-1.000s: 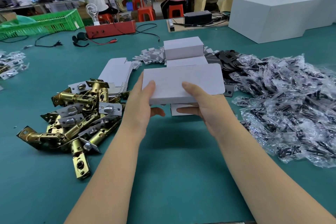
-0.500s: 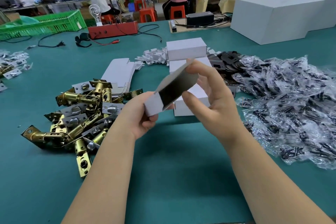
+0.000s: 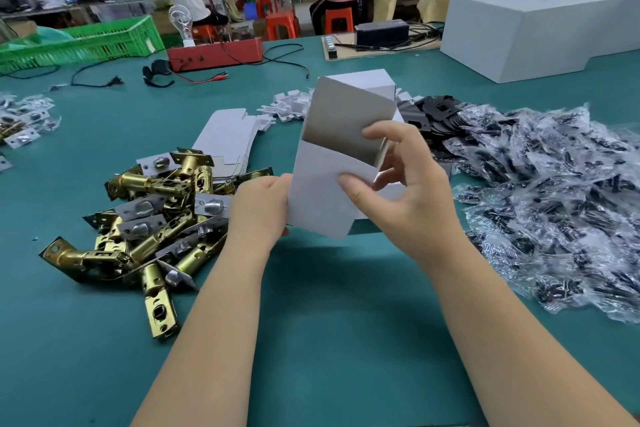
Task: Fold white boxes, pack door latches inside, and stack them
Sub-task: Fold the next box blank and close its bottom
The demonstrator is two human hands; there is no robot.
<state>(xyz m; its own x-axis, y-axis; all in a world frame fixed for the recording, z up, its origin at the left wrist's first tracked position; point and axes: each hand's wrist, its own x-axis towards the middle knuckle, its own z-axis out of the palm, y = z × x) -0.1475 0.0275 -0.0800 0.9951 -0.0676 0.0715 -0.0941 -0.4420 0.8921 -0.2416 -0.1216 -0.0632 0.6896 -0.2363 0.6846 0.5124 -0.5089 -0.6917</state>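
Under my hands lay the green table (image 3: pixel 311 340). Off beyond my right fingers spread the heap of bagged black parts (image 3: pixel 554 204); beside my left knuckles sat the pile of brass door latches (image 3: pixel 149 218), with flat box blanks (image 3: pixel 225 139) just past them. Behind my fingertips stood folded white boxes (image 3: pixel 363 80), stacked. Between my hands I held a white box (image 3: pixel 329 180) clear of the table, popped into an open sleeve, its grey inside showing at the top. My left hand (image 3: pixel 259 211) pinched its left edge; my right hand (image 3: pixel 408 191) gripped the other side, thumb on the front panel. I judged this the folding step: next, the end flaps needed tucking shut before any latch went in.
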